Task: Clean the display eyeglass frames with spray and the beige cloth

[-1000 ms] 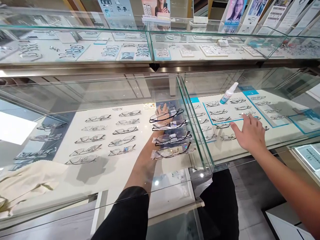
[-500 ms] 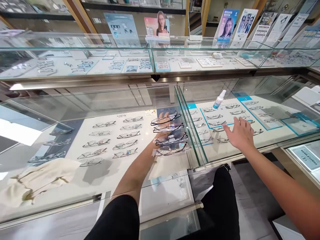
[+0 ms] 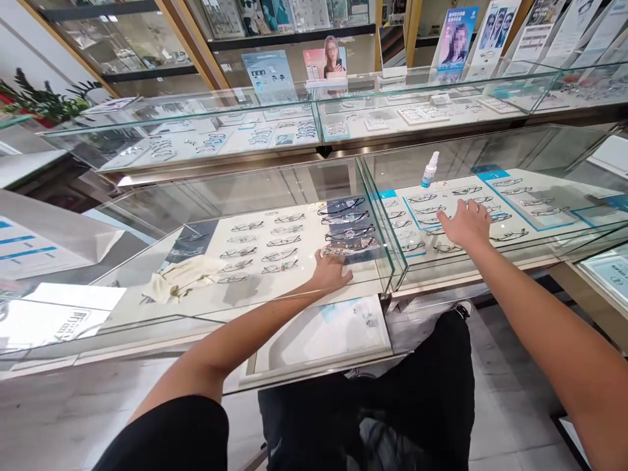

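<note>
My left hand [image 3: 331,271] reaches into the left part of the glass showcase, at the front pair of eyeglasses [image 3: 356,246] in a column on a dark blue strip. Its thumb stands apart from the fingers; whether the fingertips touch the frame I cannot tell. Behind that pair lie more eyeglasses [image 3: 346,218] in a row. My right hand [image 3: 468,226] is spread, palm down, on the glass top over the right part. Under it several pairs of glasses [image 3: 432,211] lie on white, blue-edged boards. A small white spray bottle [image 3: 429,171] stands upright beyond the right hand.
A crumpled cream cloth [image 3: 184,278] lies at the left by two columns of glasses. An open drawer [image 3: 318,337] juts out below the left arm. Behind is another glass showcase [image 3: 220,140] with posters on top. A glass divider [image 3: 380,222] stands between the two parts.
My left hand has drawn back toward me, from the far end of the blue-strip column to its front pair. My right hand stays on the glass. The view has shifted, showing more on the left.
</note>
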Demonstrator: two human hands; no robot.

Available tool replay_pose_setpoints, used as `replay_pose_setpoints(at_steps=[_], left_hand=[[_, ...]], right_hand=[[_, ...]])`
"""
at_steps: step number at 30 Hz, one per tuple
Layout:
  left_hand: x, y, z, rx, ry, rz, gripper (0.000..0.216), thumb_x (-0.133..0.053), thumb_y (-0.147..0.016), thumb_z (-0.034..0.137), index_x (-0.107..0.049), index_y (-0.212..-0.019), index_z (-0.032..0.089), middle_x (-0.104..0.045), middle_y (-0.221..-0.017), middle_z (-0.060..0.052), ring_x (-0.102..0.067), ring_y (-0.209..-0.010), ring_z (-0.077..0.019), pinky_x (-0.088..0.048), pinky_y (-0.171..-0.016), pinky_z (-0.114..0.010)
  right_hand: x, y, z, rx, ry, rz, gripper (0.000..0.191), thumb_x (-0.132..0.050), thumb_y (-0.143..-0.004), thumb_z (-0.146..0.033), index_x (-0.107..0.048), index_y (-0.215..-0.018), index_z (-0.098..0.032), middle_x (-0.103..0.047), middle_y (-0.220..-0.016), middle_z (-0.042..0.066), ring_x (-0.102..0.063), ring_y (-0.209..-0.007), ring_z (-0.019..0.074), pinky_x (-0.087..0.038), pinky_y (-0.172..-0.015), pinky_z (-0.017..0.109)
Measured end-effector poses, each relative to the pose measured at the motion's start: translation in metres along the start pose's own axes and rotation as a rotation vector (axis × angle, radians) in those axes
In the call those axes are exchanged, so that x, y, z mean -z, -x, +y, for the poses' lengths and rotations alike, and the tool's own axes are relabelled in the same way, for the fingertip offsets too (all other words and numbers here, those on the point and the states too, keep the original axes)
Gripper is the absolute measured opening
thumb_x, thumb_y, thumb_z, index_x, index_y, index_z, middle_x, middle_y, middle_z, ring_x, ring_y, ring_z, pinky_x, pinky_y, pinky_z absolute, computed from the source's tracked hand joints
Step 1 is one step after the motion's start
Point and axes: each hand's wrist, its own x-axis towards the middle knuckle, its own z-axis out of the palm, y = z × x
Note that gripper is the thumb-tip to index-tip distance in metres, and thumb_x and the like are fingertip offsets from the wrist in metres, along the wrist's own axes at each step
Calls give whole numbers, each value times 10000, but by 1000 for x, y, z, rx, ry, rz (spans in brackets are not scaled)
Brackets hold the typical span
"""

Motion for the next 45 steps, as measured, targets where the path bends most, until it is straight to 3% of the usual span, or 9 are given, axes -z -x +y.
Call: replay_pose_setpoints(at_steps=[4,10,16,21,26,33,37,40,45], left_hand=[[3,46,10,-80,-56,-52,686,-683,-949,502,-674,-1555,180,-596,-1681,-216,-451,-1504,-510,-294,-1229,-710],[38,101,38,-213,34,-173,527,-643,-965,532,-765,-1365,211,-655,-1606,-176,-495,-1391,-476,-328,-1153,-681],[74,134,68,-321,181,-326,457,-626,-1021,536,-769,-1322,222,-668,-1588,-189,-534,-1233,-433,-394,-1028,-646],[96,150,87,-437,240,-232,428,-620,-1040,536,-769,-1321,250,-674,-1564,-188,-531,-1163,-397,-404,-953,-601],[117,151,100,-515,131,-59,672,-653,-988,572,-665,-1560,220,-582,-1687,-213,-519,-1213,-442,-388,-1022,-663],[159,105,89,-409,1,125,681,-599,-1017,585,-639,-1590,220,-554,-1719,-216,-478,-1338,-516,-348,-1060,-684],[186,44,68,-280,-71,267,616,-496,-1062,586,-705,-1493,199,-553,-1702,-194,-419,-1428,-542,-303,-1143,-716],[192,-13,45,-204,-97,325,584,-444,-1083,554,-759,-1402,180,-570,-1656,-184,-385,-1476,-547,-277,-1188,-728],[181,-93,13,-59,-92,254,562,-348,-1094,398,-847,-1165,148,-656,-1552,-188,-447,-1436,-508,-311,-1189,-717]], right_hand=[[-3,-7,4,7,7,6,925,-373,-1085,-707,-442,-1733,-51,-378,-1853,285,-342,-1705,486,-284,-1397,651],[-10,-16,11,29,-3,20,930,-377,-1082,-718,-450,-1718,-44,-383,-1835,300,-339,-1685,496,-269,-1392,651],[-15,-25,18,54,-25,19,952,-357,-1089,-752,-432,-1713,-36,-374,-1808,339,-325,-1656,516,-267,-1359,687],[-17,-27,21,73,-10,8,965,-321,-1095,-763,-417,-1715,-30,-363,-1804,341,-306,-1653,518,-261,-1356,682],[-14,-24,17,61,27,-2,946,-305,-1105,-738,-393,-1734,-37,-346,-1821,335,-302,-1671,511,-277,-1356,677],[-12,-17,11,41,14,1,963,-306,-1093,-750,-413,-1739,-44,-355,-1844,305,-306,-1700,497,-264,-1384,659],[-12,-13,9,37,5,11,929,-325,-1093,-721,-442,-1718,-43,-383,-1834,299,-323,-1699,499,-271,-1388,654],[-11,-10,8,42,-2,23,904,-338,-1091,-709,-465,-1697,-50,-414,-1813,303,-347,-1685,501,-287,-1374,663],[-8,-5,3,45,-31,37,885,-363,-1083,-686,-500,-1665,-34,-438,-1799,314,-347,-1687,502,-284,-1378,667]])
